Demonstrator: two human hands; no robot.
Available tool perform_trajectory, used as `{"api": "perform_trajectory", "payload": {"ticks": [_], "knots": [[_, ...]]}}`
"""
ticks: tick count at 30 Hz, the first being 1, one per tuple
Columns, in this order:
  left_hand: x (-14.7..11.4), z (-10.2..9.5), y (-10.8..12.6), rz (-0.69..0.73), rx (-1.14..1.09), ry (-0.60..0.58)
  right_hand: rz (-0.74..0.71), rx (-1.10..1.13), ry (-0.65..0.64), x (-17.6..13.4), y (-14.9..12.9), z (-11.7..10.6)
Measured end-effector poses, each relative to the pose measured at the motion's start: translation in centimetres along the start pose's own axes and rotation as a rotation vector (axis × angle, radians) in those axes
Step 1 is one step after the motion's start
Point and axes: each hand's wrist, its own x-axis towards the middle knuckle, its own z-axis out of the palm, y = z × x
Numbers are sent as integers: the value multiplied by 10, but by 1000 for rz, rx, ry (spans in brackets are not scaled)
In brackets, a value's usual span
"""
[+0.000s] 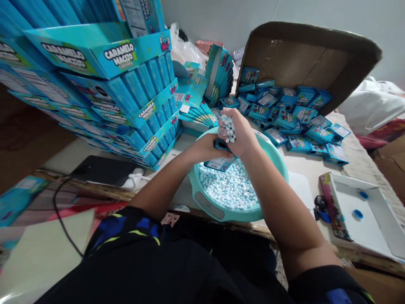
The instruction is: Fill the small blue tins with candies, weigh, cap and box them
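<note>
My left hand (208,148) is wrapped round a small blue candy box (221,164), tilted over a turquoise basin (281,162). A dark round opening shows at the box's upper end. Just above that opening, my right hand (242,133) is closed round a handful of candies (228,128), pale blue and white, which show between the fingers. Loose candies (232,185) of the same kind fill much of the basin below both hands.
Stacked display trays (126,57) of blue boxes rise at the left. Behind the basin, a tipped cardboard carton (303,50) spills many small boxes (284,114). A white tray (367,215) with blue rings lies at the right; a black tablet-like slab (103,170) lies at the left.
</note>
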Motion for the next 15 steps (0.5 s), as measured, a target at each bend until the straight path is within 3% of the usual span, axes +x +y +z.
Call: {"api": "perform_trajectory", "payload": {"ticks": [15], "knots": [[0,0,-1,15,3,3,-7,-5,21,-3,-1,3]]}}
